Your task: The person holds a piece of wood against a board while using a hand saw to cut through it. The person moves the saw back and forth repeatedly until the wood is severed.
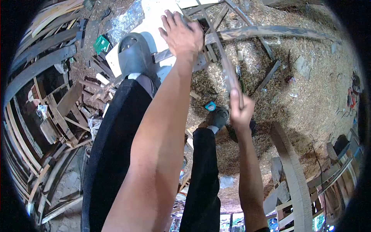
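Observation:
My left hand (pixel 181 34) lies palm down with its fingers spread over a bright white surface (pixel 152 13), beside my shod foot (pixel 133 54). Under and beside this hand runs a long wooden strip (pixel 266 31), which reaches off to the right. My right hand (pixel 240 110) is closed around the handle of a long, thin saw (pixel 228 67), partly smeared by motion. The saw crosses the strip just right of my left hand. Glare hides detail on the white surface.
A teal tape measure (pixel 210 106) lies by my other foot (pixel 219 117). Sawdust and offcuts cover the ground. A green object (pixel 101 44) sits left of my raised foot. Timber is stacked at left, and a thick beam (pixel 291 170) stands at lower right.

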Tool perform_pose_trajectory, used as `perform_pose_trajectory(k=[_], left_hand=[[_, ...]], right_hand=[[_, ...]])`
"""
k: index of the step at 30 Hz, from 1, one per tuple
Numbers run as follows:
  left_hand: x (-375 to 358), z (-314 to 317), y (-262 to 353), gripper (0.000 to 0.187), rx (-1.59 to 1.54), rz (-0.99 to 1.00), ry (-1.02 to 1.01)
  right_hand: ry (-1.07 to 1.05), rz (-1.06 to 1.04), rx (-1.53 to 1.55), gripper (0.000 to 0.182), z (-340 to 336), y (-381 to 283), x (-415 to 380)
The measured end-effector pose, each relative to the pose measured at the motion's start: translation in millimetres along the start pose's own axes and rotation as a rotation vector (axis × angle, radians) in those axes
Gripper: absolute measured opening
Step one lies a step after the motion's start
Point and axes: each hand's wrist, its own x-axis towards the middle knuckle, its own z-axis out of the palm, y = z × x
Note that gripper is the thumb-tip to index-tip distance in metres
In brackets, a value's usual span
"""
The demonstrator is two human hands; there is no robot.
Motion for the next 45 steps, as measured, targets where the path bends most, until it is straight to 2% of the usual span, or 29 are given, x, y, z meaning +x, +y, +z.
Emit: perform_pose_trajectory(k=[3,7,9,12,13,14,15,18,20,21,22,24,25,28,29,32,34,36,38,41,42,44,45], left_hand=[[-2.5,-1.0,0.3,0.057,-0.023,0.0,-0.007],[-0.7,2.1,-1.0,0.057,-0.034,0.008,0.022],[-1.0,1.7,-0.5,0.057,-0.034,0.004,0.026],[-1.9,3.4,-1.3,0.058,-0.032,0.007,0.037],[-2.2,3.8,-1.3,0.059,-0.031,0.014,0.043],[1.4,4.0,0.4,0.059,-0.037,0.021,0.048],[2.7,2.8,0.6,0.059,-0.037,0.016,0.039],[-3.4,2.4,1.6,0.06,-0.038,0.006,0.006],[-0.6,0.8,-0.9,0.061,-0.021,-0.014,-0.021],[-2.6,0.5,-0.6,0.061,-0.027,-0.012,-0.026],[-2.5,0.5,-0.8,0.061,-0.008,-0.01,-0.035],[-0.2,-0.9,-0.6,0.061,0.007,-0.016,-0.04],[3.9,-2.0,-2.3,0.061,0.01,-0.014,-0.032],[0.1,-1.8,1.8,0.06,0.045,-0.018,-0.043],[3.3,-2.1,3.4,0.06,0.039,-0.008,-0.04],[1.1,-1.6,0.1,0.055,0.029,0.005,-0.016],[-0.7,-2.0,-0.7,0.056,0.032,0.013,-0.017],[0.2,-1.7,-0.4,0.058,0.046,0.014,-0.023],[3.3,-3.1,3.3,0.06,0.026,0.0,-0.038],[-0.4,-8.7,4.1,0.062,0.018,-0.016,-0.077],[-1.2,-8.9,5.6,0.063,0.027,-0.012,-0.087],[0.6,-6.3,3.6,0.064,0.041,-0.01,-0.09],[-0.5,-4.3,1.1,0.064,0.042,-0.005,-0.094]], right_hand=[[-0.019,-0.039,-0.041,0.05,-1.6,5.0,4.0],[-0.011,0.007,-0.105,0.04,-16.1,8.8,-35.0],[0.073,0.025,0.026,0.036,-20.4,16.9,-57.3],[0.041,0.013,-0.022,0.039,-14.4,27.5,-44.3],[0.014,-0.062,-0.169,0.043,-7.0,17.0,-22.9],[0.028,-0.048,-0.181,0.047,4.6,-0.4,-1.7],[0.021,-0.062,-0.146,0.048,12.7,-17.7,17.1],[0.023,-0.03,-0.053,0.048,11.3,-8.2,22.3],[-0.038,-0.031,-0.073,0.046,2.2,-5.9,5.7],[-0.033,0.032,-0.065,0.042,-6.9,3.2,-13.2],[-0.039,-0.086,-0.155,0.039,-19.3,13.5,-31.3],[0.013,0.042,-0.002,0.033,-26.8,16.7,-63.7],[0.011,0.036,0.004,0.033,-22.5,18.4,-59.8],[-0.039,-0.094,-0.228,0.031,-14.3,12.8,-32.3],[0.008,-0.061,-0.173,0.036,3.2,-13.9,-5.6],[-0.003,-0.079,-0.199,0.039,18.8,-28.2,28.6],[-0.025,-0.079,-0.154,0.04,12.9,-21.7,13.5],[-0.049,-0.077,-0.199,0.032,-13.0,-2.2,-30.5],[-0.044,0.017,-0.115,0.027,-35.7,11.1,-76.8],[-0.017,-0.045,-0.075,0.024,-36.4,32.4,-91.5],[-0.073,0.047,-0.084,0.025,-31.4,22.8,-75.4],[-0.032,-0.125,-0.263,0.028,-6.3,4.9,-26.0],[0.043,-0.151,-0.141,0.042,11.6,-10.9,2.7]])
